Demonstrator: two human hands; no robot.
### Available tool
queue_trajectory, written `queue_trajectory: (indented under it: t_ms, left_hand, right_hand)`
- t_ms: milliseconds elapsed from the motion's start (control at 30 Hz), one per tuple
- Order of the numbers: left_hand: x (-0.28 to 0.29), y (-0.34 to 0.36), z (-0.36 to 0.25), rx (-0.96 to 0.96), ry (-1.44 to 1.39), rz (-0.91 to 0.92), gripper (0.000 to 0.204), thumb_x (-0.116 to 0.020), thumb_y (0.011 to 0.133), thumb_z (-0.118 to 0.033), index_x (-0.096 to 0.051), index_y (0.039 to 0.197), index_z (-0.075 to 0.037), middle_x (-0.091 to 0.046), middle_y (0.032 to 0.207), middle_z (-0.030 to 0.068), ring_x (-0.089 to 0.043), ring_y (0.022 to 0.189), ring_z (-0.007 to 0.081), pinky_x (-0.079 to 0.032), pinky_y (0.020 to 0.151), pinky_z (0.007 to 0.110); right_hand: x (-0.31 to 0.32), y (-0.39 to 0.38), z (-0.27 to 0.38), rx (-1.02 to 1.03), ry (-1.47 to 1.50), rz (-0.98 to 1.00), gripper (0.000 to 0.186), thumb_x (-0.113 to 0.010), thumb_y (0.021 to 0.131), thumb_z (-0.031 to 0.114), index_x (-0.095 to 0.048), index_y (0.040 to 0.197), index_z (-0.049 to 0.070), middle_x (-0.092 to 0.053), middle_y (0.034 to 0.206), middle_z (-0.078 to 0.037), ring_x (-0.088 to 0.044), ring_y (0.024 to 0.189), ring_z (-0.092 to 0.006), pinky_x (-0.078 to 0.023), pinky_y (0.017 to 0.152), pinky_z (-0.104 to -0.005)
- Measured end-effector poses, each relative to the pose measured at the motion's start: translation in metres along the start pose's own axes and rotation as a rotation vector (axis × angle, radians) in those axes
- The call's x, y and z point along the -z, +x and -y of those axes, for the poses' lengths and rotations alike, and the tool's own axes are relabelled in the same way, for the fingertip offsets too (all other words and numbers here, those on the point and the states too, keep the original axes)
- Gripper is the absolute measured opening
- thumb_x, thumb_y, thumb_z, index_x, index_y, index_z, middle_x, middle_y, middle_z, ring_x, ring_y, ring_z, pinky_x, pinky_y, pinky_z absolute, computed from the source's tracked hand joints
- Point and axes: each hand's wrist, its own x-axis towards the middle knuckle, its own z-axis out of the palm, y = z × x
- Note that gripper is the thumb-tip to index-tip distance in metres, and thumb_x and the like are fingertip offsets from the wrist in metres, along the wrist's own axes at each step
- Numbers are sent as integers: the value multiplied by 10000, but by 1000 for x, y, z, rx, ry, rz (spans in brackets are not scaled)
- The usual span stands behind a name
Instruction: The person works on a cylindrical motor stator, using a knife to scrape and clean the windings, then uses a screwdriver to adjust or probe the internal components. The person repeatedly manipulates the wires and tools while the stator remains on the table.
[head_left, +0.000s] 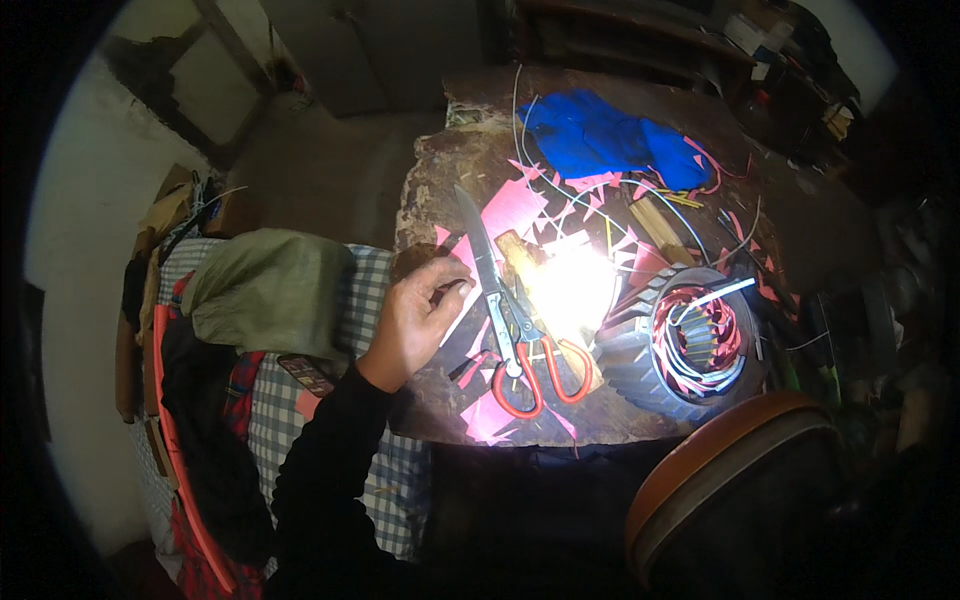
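Note:
My left hand is at the left side of the worktable, with thumb and fingers closed on a narrow white strip that slants down between them. Just right of the fingers lies a knife, its tip pointing away from me and its pale riveted handle toward me. Scissors with red handle loops lie against it. Further right rests a motor stator, a ribbed grey housing with red and white windings around its opening. My right hand does not show.
Pink paper scraps and thin wires litter the table. A blue cloth lies at the far side. Glare hides the middle, beside a wooden block. An orange-rimmed round object stands at lower right; a green cloth bundle sits left.

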Motion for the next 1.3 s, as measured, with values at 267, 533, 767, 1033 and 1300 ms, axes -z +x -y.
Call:
queue_trajectory:
  t_ms: [267, 533, 767, 1033, 1300]
  left_hand:
    - [0, -21, -14, 31, -30, 26, 202, -637, 1103, 61, -720, 1280, 14, -784, 1242, 84, -740, 1188, 142, -563, 1046, 297]
    - [3, -27, -21, -23, 79, 39, 248, -651, 1084, 55, -747, 1302, -14, -785, 1229, 77, -732, 1123, 131, -570, 962, 277]
    - [-24, -19, -68, -80, 99, 16, 243, -707, 1048, -48, -764, 1273, 23, -773, 1273, 123, -752, 1145, 205, -586, 1012, 353]
    - [-96, 22, -124, -297, 22, 3, 636, -672, 1065, -282, -514, 1590, 40, -639, 1558, 214, -603, 1471, 313, -471, 1220, 468]
    - [-174, 39, -126, -344, -28, 7, 821, -582, 1135, -541, -414, 1659, 67, -531, 1660, 275, -550, 1520, 371, -414, 1276, 518]
  right_hand:
    - [4, -13, 69, 190, -191, -5, 598, -802, 1006, 199, -617, 1512, -59, -660, 1452, -293, -665, 1316, -498, -543, 1110, -562]
    - [0, -5, 77, 247, -276, 113, 561, -800, 967, 147, -653, 1474, -42, -669, 1421, -312, -673, 1296, -513, -553, 1093, -548]
    - [3, -14, 92, 36, -222, -24, 325, -845, 902, 117, -733, 1195, 31, -666, 1178, -239, -715, 1031, -450, -581, 930, -525]
    - [-9, -1, 117, 151, 66, -76, 258, -874, 912, 85, -753, 1128, 12, -682, 1183, -193, -733, 908, -352, -605, 834, -462]
    - [7, 41, 87, 397, 87, -337, 333, -886, 845, 11, -760, 1154, 11, -709, 1182, -194, -722, 1093, -411, -604, 948, -494]
